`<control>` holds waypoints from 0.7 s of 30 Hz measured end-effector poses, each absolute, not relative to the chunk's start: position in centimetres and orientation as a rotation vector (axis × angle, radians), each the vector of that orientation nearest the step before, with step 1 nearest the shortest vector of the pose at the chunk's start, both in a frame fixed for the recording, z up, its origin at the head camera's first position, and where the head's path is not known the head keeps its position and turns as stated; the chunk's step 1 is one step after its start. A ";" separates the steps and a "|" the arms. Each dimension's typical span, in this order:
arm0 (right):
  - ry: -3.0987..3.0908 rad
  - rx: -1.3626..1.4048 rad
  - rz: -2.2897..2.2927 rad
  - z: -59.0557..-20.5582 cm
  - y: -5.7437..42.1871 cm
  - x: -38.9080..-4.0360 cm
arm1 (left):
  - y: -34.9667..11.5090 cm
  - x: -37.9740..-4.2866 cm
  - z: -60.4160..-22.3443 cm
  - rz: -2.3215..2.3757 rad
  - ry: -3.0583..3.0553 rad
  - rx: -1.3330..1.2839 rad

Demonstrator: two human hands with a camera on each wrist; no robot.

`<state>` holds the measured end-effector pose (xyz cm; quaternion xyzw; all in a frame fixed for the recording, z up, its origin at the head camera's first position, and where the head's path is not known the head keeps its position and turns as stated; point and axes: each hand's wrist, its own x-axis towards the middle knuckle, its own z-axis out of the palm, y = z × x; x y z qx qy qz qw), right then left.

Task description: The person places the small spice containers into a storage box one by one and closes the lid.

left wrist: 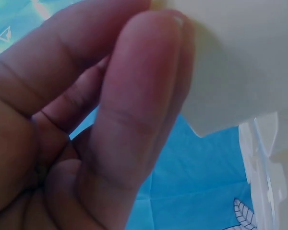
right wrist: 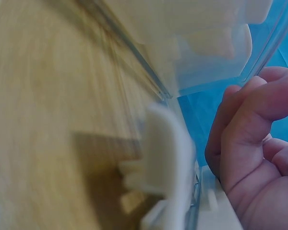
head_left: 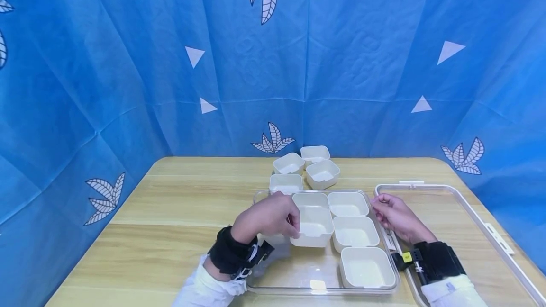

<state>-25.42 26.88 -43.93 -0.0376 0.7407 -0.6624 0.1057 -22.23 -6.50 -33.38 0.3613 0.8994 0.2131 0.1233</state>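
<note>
My left hand (head_left: pixel 273 217) pinches a small white rectangular bin (head_left: pixel 314 231) by its near left corner, thumb and fingers on its wall. In the left wrist view, the pale bin (left wrist: pixel 245 62) fills the upper right beside the fingertips. The bin is over a clear plastic box (head_left: pixel 298 274), in front of another white bin (head_left: pixel 309 199). Three more white bins line the box's right side. My right hand (head_left: pixel 396 216), fingers curled, holds the box's right rim near its far corner; the right wrist view shows the fingertips at the clear wall (right wrist: pixel 201 86).
Several loose white bins (head_left: pixel 323 174) stand behind the box toward the blue backdrop (head_left: pixel 358 60). A clear lid with a white frame (head_left: pixel 462 203) lies on the wooden table (head_left: pixel 170 221) to the right, beneath my right forearm.
</note>
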 end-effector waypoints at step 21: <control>2.181 -0.143 -1.959 -44.1 27.0 -25.5 | -5.4 -22.7 -34.7 0.543 2.571 0.976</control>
